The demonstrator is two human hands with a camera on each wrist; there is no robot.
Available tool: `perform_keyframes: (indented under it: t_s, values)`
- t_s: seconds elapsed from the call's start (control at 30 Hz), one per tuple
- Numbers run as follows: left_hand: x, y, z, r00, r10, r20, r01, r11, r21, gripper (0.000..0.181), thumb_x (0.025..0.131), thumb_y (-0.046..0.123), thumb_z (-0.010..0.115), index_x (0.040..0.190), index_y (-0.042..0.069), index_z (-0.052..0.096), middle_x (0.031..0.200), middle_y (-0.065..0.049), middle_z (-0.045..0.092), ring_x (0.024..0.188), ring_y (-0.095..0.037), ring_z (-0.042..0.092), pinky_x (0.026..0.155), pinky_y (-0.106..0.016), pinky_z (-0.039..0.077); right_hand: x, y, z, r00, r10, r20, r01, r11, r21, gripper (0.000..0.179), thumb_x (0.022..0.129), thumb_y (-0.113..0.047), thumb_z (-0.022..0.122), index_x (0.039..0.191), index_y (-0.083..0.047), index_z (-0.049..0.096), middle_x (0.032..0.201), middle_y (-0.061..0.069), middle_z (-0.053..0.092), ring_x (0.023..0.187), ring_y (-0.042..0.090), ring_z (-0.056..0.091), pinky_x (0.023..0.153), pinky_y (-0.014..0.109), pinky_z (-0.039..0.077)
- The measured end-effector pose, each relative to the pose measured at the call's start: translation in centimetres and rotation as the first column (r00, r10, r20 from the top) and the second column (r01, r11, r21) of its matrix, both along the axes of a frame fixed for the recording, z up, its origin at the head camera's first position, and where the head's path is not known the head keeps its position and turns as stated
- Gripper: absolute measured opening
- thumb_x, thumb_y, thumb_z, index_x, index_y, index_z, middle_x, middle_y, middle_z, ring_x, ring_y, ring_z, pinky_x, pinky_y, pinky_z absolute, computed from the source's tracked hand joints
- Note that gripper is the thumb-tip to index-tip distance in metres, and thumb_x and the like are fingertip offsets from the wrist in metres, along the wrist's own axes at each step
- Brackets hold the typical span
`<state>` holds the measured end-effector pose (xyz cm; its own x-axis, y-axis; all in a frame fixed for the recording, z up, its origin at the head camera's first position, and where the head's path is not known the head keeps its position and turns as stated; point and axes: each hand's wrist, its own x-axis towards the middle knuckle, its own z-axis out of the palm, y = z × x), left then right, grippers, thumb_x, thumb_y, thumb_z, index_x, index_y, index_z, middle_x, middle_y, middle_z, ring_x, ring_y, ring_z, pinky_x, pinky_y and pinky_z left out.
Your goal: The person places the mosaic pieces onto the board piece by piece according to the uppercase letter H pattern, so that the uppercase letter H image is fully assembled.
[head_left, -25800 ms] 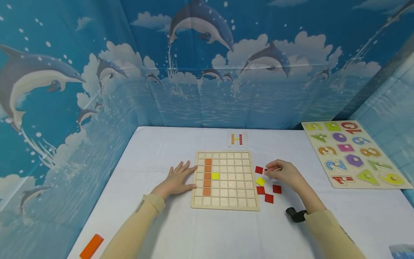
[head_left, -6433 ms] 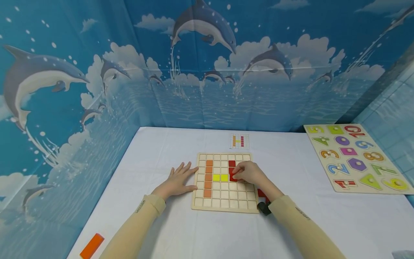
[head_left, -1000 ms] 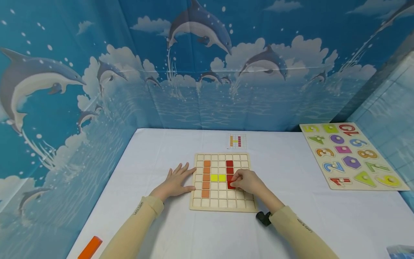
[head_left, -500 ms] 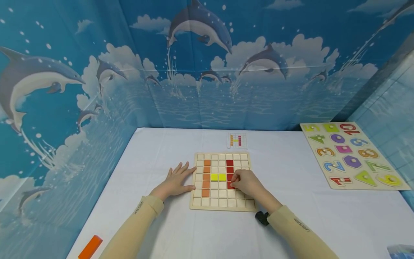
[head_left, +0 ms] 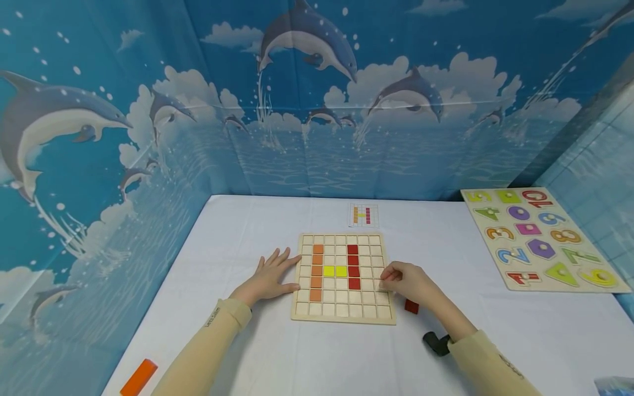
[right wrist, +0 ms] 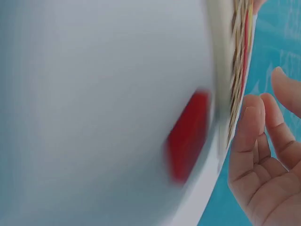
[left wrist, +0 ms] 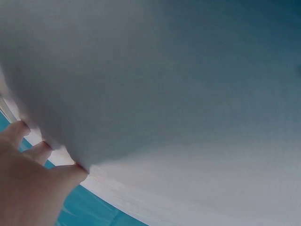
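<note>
A wooden grid board (head_left: 369, 311) lies on the table. It bears a column of orange tiles (head_left: 317, 270), two yellow tiles (head_left: 329, 271) side by side, and a column of several red tiles (head_left: 354, 271). My left hand (head_left: 267, 279) rests spread on the table, index fingertip and thumb at the board's left edge. Over the board's right edge hovers my right hand (head_left: 408, 283), fingers loosely bent. In the right wrist view the thumb stands apart from the fingers (right wrist: 249, 125), nothing between them. One loose red tile (head_left: 411, 306) lies on the cloth below that hand.
Behind the board lies a small pattern card (head_left: 364, 215). A number-and-shape puzzle board (head_left: 532, 237) is at the back right. An orange block (head_left: 139, 377) lies front left. A black device (head_left: 436, 344) sits at the right cuff. A printed dolphin curtain (head_left: 317, 154) surrounds the table.
Over the earlier frames a second yellow tile and several red tiles came onto the board. Just now my right hand let go of the lowest red tile and moved right. The left stayed.
</note>
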<state>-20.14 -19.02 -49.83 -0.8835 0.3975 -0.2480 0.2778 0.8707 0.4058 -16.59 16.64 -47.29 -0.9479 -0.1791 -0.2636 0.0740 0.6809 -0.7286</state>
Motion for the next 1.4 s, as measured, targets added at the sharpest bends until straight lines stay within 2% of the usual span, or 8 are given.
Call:
perform_keyframes:
  t_s: [0.23, 0.5, 0.7, 0.9, 1.13, 1.4]
  values:
    - [0.0, -0.1, 0.1, 1.000, 0.007, 0.005, -0.007, 1.000, -0.003, 0.079, 0.089, 0.052, 0.067, 0.156, 0.029, 0.030, 0.166, -0.009, 0.014, 0.154, -0.036, 0.003, 0.119, -0.066, 0.000, 0.9, 3.1, -0.6, 1.000, 0.007, 0.009, -0.007, 1.000, -0.003, 0.025, 0.086, -0.018, 0.075, 0.104, -0.004, 0.066, 0.093, 0.005, 0.067, 0.083, 0.016, 0.060, 0.071, 0.028, 0.052]
    - [0.0, -0.1, 0.1, 1.000, 0.005, 0.005, -0.005, 1.000, 0.001, 0.079, 0.089, 0.051, 0.067, 0.156, 0.029, 0.030, 0.166, -0.009, 0.013, 0.154, -0.036, 0.003, 0.119, -0.066, 0.000, 1.9, 4.7, -0.5, 1.000, -0.004, 0.019, 0.004, 1.000, 0.015, 0.031, 0.083, -0.018, 0.078, 0.107, -0.002, 0.066, 0.095, 0.004, 0.068, 0.087, 0.017, 0.062, 0.072, 0.030, 0.052]
    - [0.2, 0.1, 0.1, 1.000, 0.013, 0.010, -0.013, 1.000, -0.002, 0.079, 0.089, 0.052, 0.067, 0.155, 0.029, 0.031, 0.166, -0.009, 0.014, 0.154, -0.036, 0.003, 0.119, -0.066, 0.000, 2.3, 5.2, -0.6, 0.999, -0.019, 0.031, 0.018, 0.999, 0.036, 0.033, 0.082, -0.018, 0.079, 0.108, -0.003, 0.065, 0.096, 0.004, 0.067, 0.086, 0.017, 0.060, 0.073, 0.030, 0.052]
    - [0.1, 0.0, -0.3, 1.000, 0.007, -0.002, -0.007, 1.000, 0.007, 0.078, 0.089, 0.052, 0.067, 0.155, 0.029, 0.031, 0.166, -0.009, 0.015, 0.154, -0.036, 0.004, 0.119, -0.067, 0.001, 2.5, 5.3, -0.8, 0.999, -0.030, 0.038, 0.028, 0.999, 0.043, 0.036, 0.079, -0.018, 0.082, 0.107, -0.003, 0.065, 0.090, 0.003, 0.064, 0.083, 0.017, 0.056, 0.069, 0.028, 0.049]
    - [0.1, 0.0, -0.3, 1.000, 0.009, -0.004, -0.009, 1.000, 0.006, 0.078, 0.089, 0.052, 0.067, 0.155, 0.030, 0.032, 0.166, -0.010, 0.015, 0.154, -0.036, 0.004, 0.119, -0.067, 0.001, 2.6, 5.2, -1.0, 0.999, -0.015, 0.032, 0.013, 0.999, 0.053, 0.033, 0.077, -0.017, 0.084, 0.101, -0.004, 0.065, 0.086, 0.003, 0.061, 0.079, 0.017, 0.054, 0.066, 0.027, 0.046]
    - [0.1, 0.1, -0.1, 1.000, 0.007, -0.009, -0.007, 1.000, 0.001, 0.078, 0.089, 0.052, 0.067, 0.155, 0.029, 0.031, 0.166, -0.009, 0.015, 0.154, -0.036, 0.004, 0.119, -0.066, 0.002, 2.8, 4.8, -0.9, 1.000, 0.003, 0.017, -0.004, 0.994, 0.109, 0.033, 0.073, -0.015, 0.086, 0.096, -0.004, 0.064, 0.084, 0.003, 0.058, 0.079, 0.017, 0.050, 0.066, 0.029, 0.042]
